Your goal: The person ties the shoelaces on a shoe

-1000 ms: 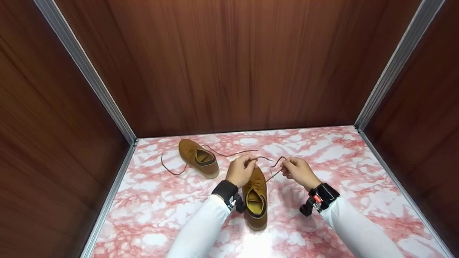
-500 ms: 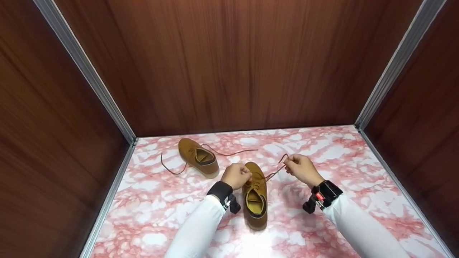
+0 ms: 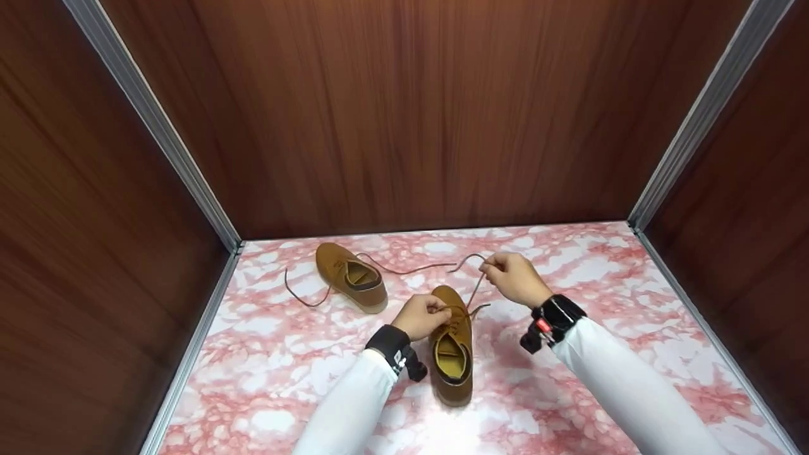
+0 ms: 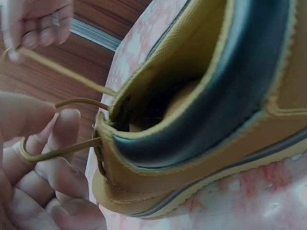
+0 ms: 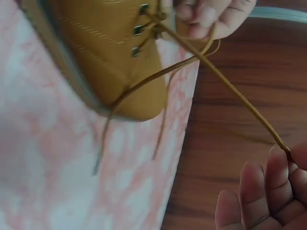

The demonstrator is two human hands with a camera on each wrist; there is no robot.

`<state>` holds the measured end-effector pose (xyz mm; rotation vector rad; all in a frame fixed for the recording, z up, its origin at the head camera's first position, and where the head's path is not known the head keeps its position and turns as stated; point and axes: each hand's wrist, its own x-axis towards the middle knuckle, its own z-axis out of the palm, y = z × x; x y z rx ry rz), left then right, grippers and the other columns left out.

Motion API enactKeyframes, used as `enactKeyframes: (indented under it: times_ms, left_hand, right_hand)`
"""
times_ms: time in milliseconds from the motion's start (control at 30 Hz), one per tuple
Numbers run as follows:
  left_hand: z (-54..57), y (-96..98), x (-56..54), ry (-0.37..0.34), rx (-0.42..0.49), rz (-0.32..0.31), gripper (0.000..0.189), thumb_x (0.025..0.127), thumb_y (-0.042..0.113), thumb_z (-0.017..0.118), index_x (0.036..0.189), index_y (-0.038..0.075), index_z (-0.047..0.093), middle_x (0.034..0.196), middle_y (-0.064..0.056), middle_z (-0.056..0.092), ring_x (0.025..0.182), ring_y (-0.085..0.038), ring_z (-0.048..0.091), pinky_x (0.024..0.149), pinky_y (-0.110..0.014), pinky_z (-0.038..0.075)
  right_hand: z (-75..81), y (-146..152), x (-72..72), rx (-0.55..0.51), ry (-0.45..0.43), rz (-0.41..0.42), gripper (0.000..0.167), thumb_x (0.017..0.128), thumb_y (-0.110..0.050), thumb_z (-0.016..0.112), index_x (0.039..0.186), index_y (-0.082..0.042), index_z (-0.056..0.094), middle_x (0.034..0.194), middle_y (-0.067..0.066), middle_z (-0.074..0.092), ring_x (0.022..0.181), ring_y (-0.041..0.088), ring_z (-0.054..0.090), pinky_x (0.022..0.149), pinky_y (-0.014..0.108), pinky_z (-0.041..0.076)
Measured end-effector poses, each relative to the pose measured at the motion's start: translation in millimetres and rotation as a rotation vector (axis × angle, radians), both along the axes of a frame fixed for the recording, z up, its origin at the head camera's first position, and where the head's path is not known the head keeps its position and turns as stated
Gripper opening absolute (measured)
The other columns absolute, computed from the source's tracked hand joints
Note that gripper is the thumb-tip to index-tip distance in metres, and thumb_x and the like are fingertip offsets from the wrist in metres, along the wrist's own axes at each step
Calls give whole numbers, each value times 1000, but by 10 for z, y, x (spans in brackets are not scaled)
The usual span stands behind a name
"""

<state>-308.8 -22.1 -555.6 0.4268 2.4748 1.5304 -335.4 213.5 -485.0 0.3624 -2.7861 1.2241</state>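
A tan lace-up shoe (image 3: 456, 393) stands on the marbled surface, its toe pointing away. Over the shoe's front my left hand (image 3: 422, 317) pinches one shoelace (image 4: 62, 152) between thumb and finger. That lace bends into a small loop at the fingertips, as the left wrist view shows. Its loose end crosses the shoe and hangs past the right side. Farther off and to the right, my right hand (image 3: 513, 278) pinches the other shoelace (image 5: 235, 91), drawn straight from the eyelets up to the fingers. The tip of this lace curves out leftward beyond the hand.
A matching shoe (image 3: 332, 262) lies angled at the back left, its untied laces (image 3: 404, 273) trailing to both sides. Brown wood-grain panels (image 3: 404, 126) with metal corner strips enclose the pink and white surface (image 3: 253, 379) at the back and sides.
My left hand has come back closer over the shoe, its lace now looped with the end to the right. My right hand has moved forward and left, pulling its lace up.
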Motion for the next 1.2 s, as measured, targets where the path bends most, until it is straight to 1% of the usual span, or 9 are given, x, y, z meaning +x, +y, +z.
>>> enactKeyframes:
  times_ms: [167, 267, 367, 533, 633, 733, 933, 1067, 1200]
  left_hand:
    - [-35, 6, 32, -60, 92, -62, 25, 90, 11, 76, 110, -3, 73, 110, -13, 79, 86, -2, 68, 75, -15, 53]
    - [-47, 38, 40, -70, 97, -87, 32, 88, 14, 79, 114, -3, 73, 109, -11, 80, 85, -1, 69, 77, -15, 54]
    - [-55, 78, 42, -69, 91, -75, 31, 86, 13, 82, 111, -2, 74, 98, -7, 80, 81, 0, 68, 76, -15, 54]
    - [-49, 133, 52, -76, 79, -5, 26, 82, 9, 84, 104, -2, 74, 80, 5, 71, 72, -1, 63, 70, -14, 51]
    - [-47, 156, 65, -51, 15, 24, 27, 81, 14, 86, 102, 3, 75, 78, 8, 69, 71, -1, 63, 71, -16, 51]
    - [-47, 177, 79, -3, -92, 39, 32, 79, 23, 90, 103, 8, 73, 77, 8, 72, 71, -1, 64, 77, -19, 53]
    - [-36, 268, 100, 103, -317, 63, 49, 75, 35, 92, 109, 12, 65, 76, 10, 72, 73, -8, 66, 80, -28, 56]
    - [-30, 334, 106, 170, -448, 100, 42, 76, 32, 87, 107, 15, 65, 76, 11, 70, 79, -14, 68, 80, -30, 55]
    - [-38, 361, 99, 178, -456, 135, 28, 75, 22, 80, 99, 17, 67, 77, 10, 71, 80, -16, 68, 80, -31, 55]
  right_hand:
    - [134, -276, -50, 69, 41, 144, 17, 101, -16, 64, 103, -6, 79, 97, 11, 78, 83, 15, 64, 80, 33, 51]
    - [150, -317, -56, 77, 31, 208, 20, 101, -10, 62, 111, -4, 78, 108, 15, 79, 87, 16, 64, 82, 33, 51]
    - [123, -244, -57, 78, 16, 202, 22, 101, -8, 61, 116, -4, 77, 110, 16, 77, 85, 16, 62, 80, 32, 50]
    - [7, 34, -88, 88, -4, 121, 20, 101, -8, 60, 113, -5, 76, 99, 13, 75, 82, 14, 61, 77, 31, 49]
    - [-112, 223, -106, 108, -9, 77, 18, 101, -9, 61, 108, -5, 76, 97, 12, 75, 83, 15, 62, 79, 31, 49]
    - [-249, 381, -100, 139, -32, 45, 16, 101, -10, 61, 103, -5, 77, 98, 12, 75, 85, 16, 62, 80, 31, 48]
    - [-484, 552, -66, 169, -73, 50, 16, 102, -11, 61, 97, -6, 76, 101, 13, 76, 91, 18, 65, 85, 35, 51]
    - [-595, 567, -54, 156, -73, 72, 15, 101, -9, 62, 96, -6, 75, 96, 12, 75, 88, 18, 64, 84, 36, 51]
    - [-676, 524, -35, 146, -79, 79, 12, 100, -11, 65, 94, -6, 75, 88, 9, 72, 82, 14, 60, 81, 32, 49]
